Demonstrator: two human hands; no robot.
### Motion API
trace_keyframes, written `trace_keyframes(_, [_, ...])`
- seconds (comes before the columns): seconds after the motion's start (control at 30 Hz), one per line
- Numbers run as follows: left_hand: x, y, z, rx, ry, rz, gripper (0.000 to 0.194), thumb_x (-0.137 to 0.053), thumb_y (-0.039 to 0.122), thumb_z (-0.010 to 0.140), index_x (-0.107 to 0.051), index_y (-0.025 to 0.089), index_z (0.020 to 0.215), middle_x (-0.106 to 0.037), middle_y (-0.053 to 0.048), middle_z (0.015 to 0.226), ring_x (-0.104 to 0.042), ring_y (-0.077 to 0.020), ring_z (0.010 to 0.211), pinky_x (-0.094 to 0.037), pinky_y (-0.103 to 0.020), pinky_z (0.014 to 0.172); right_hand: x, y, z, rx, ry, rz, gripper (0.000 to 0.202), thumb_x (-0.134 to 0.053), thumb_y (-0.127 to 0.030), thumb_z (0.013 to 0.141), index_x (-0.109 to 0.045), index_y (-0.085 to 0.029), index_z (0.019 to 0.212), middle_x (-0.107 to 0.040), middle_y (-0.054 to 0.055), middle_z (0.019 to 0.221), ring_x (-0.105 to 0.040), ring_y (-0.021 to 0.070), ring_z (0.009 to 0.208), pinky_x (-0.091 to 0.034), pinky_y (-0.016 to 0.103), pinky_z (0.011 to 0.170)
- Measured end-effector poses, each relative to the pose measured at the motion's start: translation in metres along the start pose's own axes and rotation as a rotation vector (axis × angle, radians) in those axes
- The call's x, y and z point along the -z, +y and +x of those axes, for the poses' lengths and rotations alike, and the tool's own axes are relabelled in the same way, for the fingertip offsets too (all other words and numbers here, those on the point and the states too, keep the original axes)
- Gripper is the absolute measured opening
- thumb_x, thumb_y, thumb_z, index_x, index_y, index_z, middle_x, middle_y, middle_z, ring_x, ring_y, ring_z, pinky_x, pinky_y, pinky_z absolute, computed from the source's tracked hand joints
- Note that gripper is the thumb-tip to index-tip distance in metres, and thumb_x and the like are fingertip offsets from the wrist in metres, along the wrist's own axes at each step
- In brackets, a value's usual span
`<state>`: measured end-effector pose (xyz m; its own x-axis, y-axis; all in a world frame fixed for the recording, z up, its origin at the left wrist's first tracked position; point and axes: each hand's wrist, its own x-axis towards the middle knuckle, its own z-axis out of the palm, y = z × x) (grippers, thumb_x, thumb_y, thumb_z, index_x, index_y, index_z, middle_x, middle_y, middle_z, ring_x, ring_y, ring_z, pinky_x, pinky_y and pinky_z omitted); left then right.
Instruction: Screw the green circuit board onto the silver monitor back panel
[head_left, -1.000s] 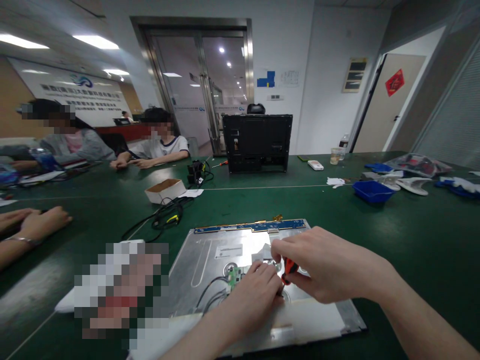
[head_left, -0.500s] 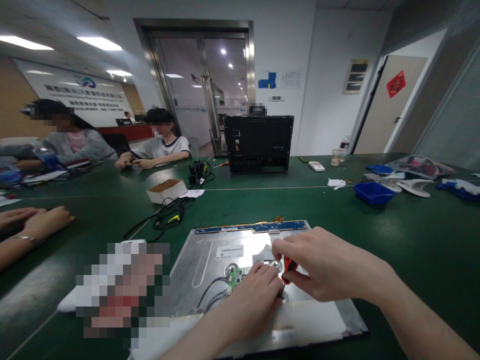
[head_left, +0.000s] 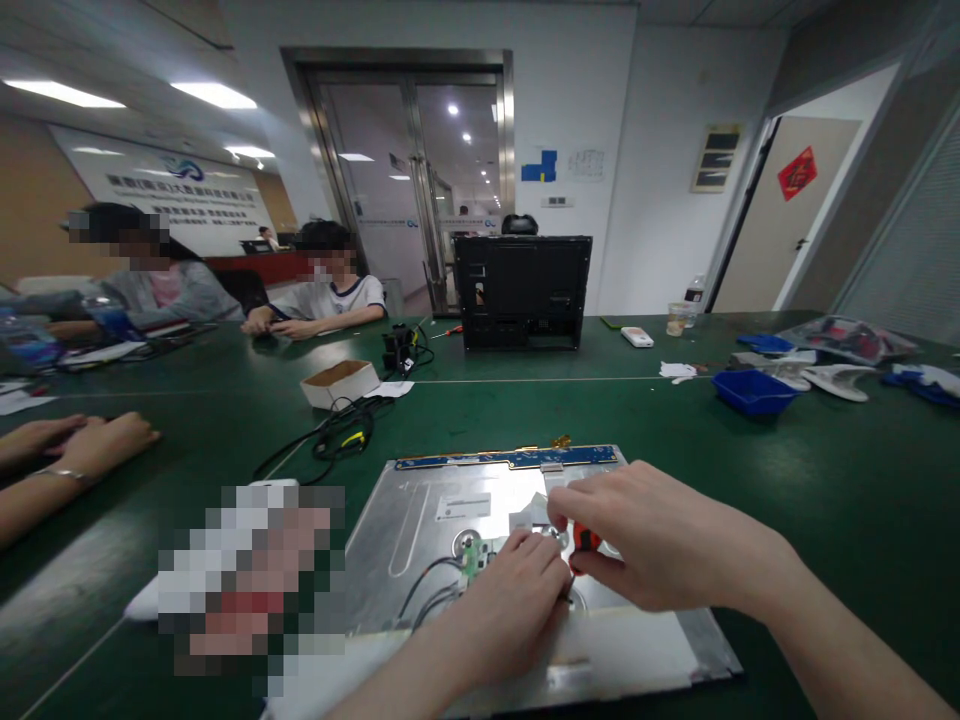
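Observation:
A metal display panel (head_left: 405,530) lies flat on the green table, with a blue circuit strip (head_left: 480,460) along its far edge. My right hand (head_left: 637,535) is closed round a red and black screwdriver (head_left: 585,538), whose tip points down at the panel. Just left of it, my left hand (head_left: 514,590) rests on the panel beside a small green circuit board (head_left: 474,558) with dark wires. Its fingers are bent together near the screwdriver's shaft, and what lies under them is hidden.
Beyond the panel stand a black monitor frame (head_left: 523,290) and an open cardboard box (head_left: 340,384) with black cables (head_left: 330,440). A blue tray (head_left: 754,392) is at right. Another person's hands (head_left: 97,445) rest at left; two people sit farther back.
The whole view has shifted slightly. The screwdriver handle has turned a little and shows more red between my right fingers; my left hand stays in place on the panel.

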<state>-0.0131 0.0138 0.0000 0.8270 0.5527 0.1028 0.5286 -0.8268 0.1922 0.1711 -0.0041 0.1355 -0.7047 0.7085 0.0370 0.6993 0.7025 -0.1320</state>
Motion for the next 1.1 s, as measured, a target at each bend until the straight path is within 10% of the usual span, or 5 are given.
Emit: trace_keyframes(1.1, [-0.0085,-0.0007,-0.0006,0.0,0.033,0.068,0.013,-0.052,0.018,0.094,-0.056,0.017,0.107,-0.061,-0.009,0.113,-0.055,-0.0266,0.107,-0.037,-0.043,0.1,-0.0009,0.0015,0.0002,-0.007,0.0,0.017,0.008,-0.059,-0.019,0.086,-0.055,-0.021,0.092,-0.07,0.002,0.086,-0.065,0.0187,0.075,-0.033,0.026,0.057])
